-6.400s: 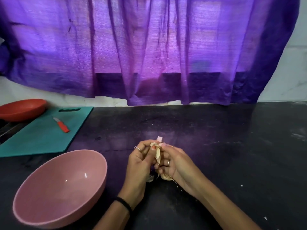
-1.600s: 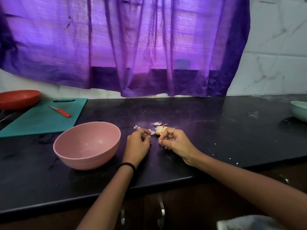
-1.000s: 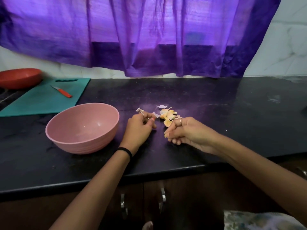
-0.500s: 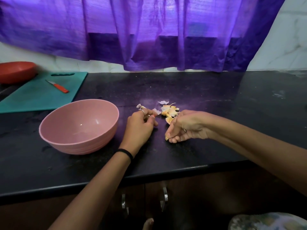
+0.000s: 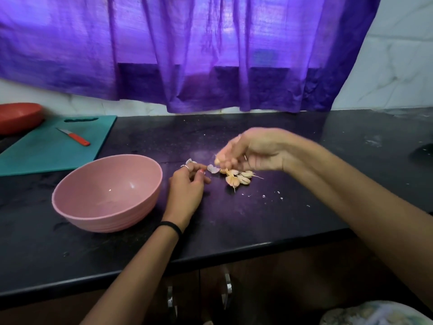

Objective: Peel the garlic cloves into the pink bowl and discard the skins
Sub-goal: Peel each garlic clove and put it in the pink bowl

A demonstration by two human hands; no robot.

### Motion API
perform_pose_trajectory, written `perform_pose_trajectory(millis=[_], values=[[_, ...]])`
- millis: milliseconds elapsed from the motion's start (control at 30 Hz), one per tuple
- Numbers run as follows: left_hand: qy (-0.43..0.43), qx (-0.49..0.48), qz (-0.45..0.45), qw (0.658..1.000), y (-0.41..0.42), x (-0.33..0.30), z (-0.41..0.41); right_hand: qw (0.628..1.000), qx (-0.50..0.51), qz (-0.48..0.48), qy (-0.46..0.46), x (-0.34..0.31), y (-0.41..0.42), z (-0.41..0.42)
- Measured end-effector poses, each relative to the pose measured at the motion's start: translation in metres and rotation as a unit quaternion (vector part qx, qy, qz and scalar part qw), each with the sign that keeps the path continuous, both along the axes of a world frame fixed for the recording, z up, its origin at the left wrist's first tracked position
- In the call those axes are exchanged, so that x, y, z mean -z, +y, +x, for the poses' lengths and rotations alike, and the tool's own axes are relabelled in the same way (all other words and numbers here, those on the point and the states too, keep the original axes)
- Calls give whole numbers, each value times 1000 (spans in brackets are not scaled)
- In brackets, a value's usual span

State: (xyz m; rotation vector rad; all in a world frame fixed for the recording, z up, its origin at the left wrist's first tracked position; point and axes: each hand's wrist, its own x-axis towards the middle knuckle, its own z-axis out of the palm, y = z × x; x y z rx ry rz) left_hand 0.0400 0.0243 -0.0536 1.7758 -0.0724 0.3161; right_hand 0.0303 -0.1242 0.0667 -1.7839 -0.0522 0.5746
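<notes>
Pink bowl [image 5: 106, 193] was kept beside the loosely curled, empty left hand [image 5: 187, 191]; a clove seemed pinched by the blurred right hand [image 5: 253, 153] above garlic cloves [image 5: 236, 178], likely for peeling.

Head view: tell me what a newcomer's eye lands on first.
The purple curtain glowing across the back wall dominates. Below it, on the black counter, the pink bowl sits at left beside the left hand. The blurred right hand hovers above a small pile of garlic, something pale at its fingertips.
</notes>
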Motion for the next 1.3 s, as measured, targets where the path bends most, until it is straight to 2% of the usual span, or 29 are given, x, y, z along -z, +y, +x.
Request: perform_pose_trajectory(millis=[33,100,133,167,267,300,367,400,433,500,567,700,900,1100,1300], values=[[0,-2,-10,1000,0,0,0,999,-25,-31,-9,3,1,-1],[-4,-6,-24,1000,0,0,0,981,-74,-180,-15,21,4,-5],[-5,-8,-24,1000,0,0,0,974,-72,-216,-11,26,3,-6],[-5,-9,-23,1000,1,1,0,976,-55,-209,-11,25,-1,-4],[-3,-10,-17,1000,0,1,0,997,-17,-75,-6,8,-17,6],[-2,-8,-15,1000,0,1,0,996,-31,-89,4,10,-17,5],[-3,-5,-10,1000,0,0,-1,978,-68,-194,29,27,-13,0],[-3,-4,-9,1000,-1,-1,-2,975,-72,-210,34,31,-12,-2],[-4,-3,-11,1000,-1,-1,-3,981,-67,-178,27,29,-14,-2],[-4,2,-13,1000,-1,-1,-4,999,-31,-12,22,15,-23,1],[-10,15,-22,1000,-2,-3,-6,986,14,161,38,9,-31,-3],[-58,90,-85,991,-4,-13,-19,953,55,290,66,43,-26,-10],[-84,159,-95,979,-6,-17,-27,925,95,361,65,73,-14,-8],[-82,146,-102,981,-8,-16,-24,945,99,312,-17,86,-9,-13],[-74,144,-109,981,-8,-16,-23,944,99,295,-106,90,-3,-17]])
